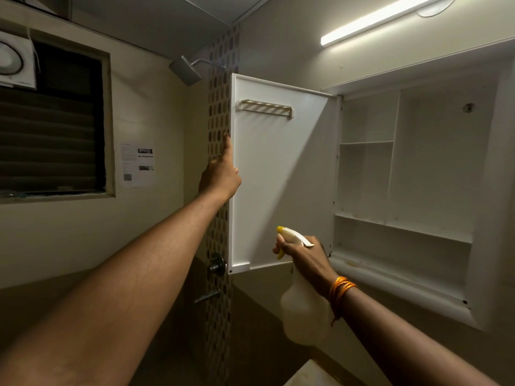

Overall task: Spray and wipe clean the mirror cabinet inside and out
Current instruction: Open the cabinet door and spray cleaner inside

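Spraying step: left hand (221,174) grips the open cabinet door (276,174) edge; right hand (302,253) wraps the spray bottle (302,310) below it, nozzle doorward. Next: squeeze the trigger.

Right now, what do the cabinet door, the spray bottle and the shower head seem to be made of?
Cabinet door: inner face looks like white moulded plastic, smooth and slightly glossy, with a moulded-in slotted rack; painted board is possible.
Spray bottle: translucent, milky plastic body, opaque white trigger head, yellow nozzle.
Shower head: square, grey and dull in this light; probably metal or metal-look plastic.
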Action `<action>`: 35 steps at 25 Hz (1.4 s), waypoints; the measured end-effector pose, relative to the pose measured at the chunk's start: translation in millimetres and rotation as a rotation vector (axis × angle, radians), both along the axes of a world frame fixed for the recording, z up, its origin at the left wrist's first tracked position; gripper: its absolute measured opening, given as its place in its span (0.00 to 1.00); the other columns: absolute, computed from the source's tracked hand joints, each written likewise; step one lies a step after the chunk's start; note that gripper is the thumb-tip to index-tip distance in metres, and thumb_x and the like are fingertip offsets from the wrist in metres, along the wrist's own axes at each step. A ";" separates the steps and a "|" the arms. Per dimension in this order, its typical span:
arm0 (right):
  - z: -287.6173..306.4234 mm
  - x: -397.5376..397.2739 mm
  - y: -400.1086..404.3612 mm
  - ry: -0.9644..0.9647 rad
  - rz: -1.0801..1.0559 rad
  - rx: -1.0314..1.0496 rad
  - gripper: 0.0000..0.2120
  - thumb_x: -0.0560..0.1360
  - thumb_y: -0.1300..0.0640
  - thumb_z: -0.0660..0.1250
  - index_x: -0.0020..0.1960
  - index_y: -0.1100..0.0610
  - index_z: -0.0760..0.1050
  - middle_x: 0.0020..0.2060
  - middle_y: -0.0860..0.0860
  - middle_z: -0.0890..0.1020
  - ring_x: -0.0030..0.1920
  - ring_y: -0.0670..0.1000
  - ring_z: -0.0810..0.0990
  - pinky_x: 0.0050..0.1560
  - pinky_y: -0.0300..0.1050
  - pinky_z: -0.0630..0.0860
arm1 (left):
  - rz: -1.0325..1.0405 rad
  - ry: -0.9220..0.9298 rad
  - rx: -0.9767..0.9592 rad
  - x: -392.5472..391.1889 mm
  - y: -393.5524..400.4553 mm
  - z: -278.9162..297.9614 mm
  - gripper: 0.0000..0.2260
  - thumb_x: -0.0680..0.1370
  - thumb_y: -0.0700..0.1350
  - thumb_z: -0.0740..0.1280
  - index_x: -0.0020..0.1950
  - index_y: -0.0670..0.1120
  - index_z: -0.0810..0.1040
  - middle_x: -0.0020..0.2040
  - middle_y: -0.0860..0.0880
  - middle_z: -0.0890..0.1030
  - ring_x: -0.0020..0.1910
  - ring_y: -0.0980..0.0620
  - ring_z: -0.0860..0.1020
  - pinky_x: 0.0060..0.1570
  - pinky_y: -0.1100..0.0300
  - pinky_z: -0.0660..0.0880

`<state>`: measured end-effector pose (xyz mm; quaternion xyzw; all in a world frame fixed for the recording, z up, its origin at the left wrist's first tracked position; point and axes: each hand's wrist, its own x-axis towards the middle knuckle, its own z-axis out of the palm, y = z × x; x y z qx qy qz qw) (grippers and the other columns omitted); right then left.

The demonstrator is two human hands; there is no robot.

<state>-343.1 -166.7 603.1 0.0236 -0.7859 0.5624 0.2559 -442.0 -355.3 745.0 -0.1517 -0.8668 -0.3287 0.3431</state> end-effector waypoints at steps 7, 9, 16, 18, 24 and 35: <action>-8.9 3.2 -9.9 0.032 0.036 -0.090 0.07 0.78 0.51 0.72 0.44 0.54 0.81 0.45 0.60 0.86 0.40 0.53 0.79 0.39 0.49 0.75 | 0.000 0.019 -0.006 0.6 0.4 -0.9 0.37 0.81 0.41 0.61 0.80 0.59 0.40 0.59 0.41 0.77 0.39 0.48 0.77 0.36 0.56 0.75; -11.1 0.7 -10.2 0.051 -0.047 -0.073 0.11 0.77 0.49 0.73 0.43 0.57 0.82 0.37 0.59 0.86 0.34 0.50 0.80 0.34 0.43 0.75 | -0.002 0.021 -0.008 0.6 0.4 -1.2 0.37 0.81 0.42 0.61 0.80 0.59 0.40 0.61 0.41 0.77 0.43 0.46 0.78 0.40 0.54 0.76; -17.5 -5.3 7.2 -0.011 -0.246 -0.158 0.18 0.72 0.42 0.72 0.36 0.58 0.84 0.30 0.52 0.85 0.34 0.51 0.84 0.42 0.47 0.79 | -0.004 0.026 -0.010 1.1 -0.3 -1.4 0.37 0.81 0.41 0.61 0.80 0.59 0.41 0.63 0.41 0.76 0.46 0.44 0.79 0.45 0.50 0.79; -12.9 -0.8 21.7 0.006 -0.349 -0.183 0.19 0.73 0.42 0.71 0.34 0.57 0.85 0.33 0.50 0.86 0.39 0.52 0.84 0.45 0.48 0.77 | -0.012 0.024 -0.007 -0.2 0.8 -1.6 0.37 0.81 0.42 0.61 0.80 0.59 0.41 0.65 0.41 0.76 0.49 0.42 0.79 0.47 0.50 0.79; -7.3 6.6 49.9 0.040 -0.439 -0.178 0.22 0.74 0.40 0.70 0.39 0.60 0.83 0.37 0.54 0.87 0.43 0.57 0.85 0.49 0.55 0.81 | 0.021 0.043 -0.009 -1.4 1.0 -2.6 0.36 0.81 0.42 0.62 0.80 0.58 0.42 0.64 0.39 0.76 0.51 0.40 0.79 0.50 0.49 0.78; -11.3 13.5 54.0 -0.033 -0.596 -0.160 0.25 0.68 0.32 0.68 0.38 0.56 0.79 0.34 0.52 0.85 0.39 0.56 0.84 0.47 0.55 0.83 | -0.018 0.080 -0.029 1.4 0.2 -7.6 0.37 0.81 0.38 0.61 0.81 0.56 0.40 0.65 0.40 0.75 0.50 0.44 0.79 0.47 0.50 0.79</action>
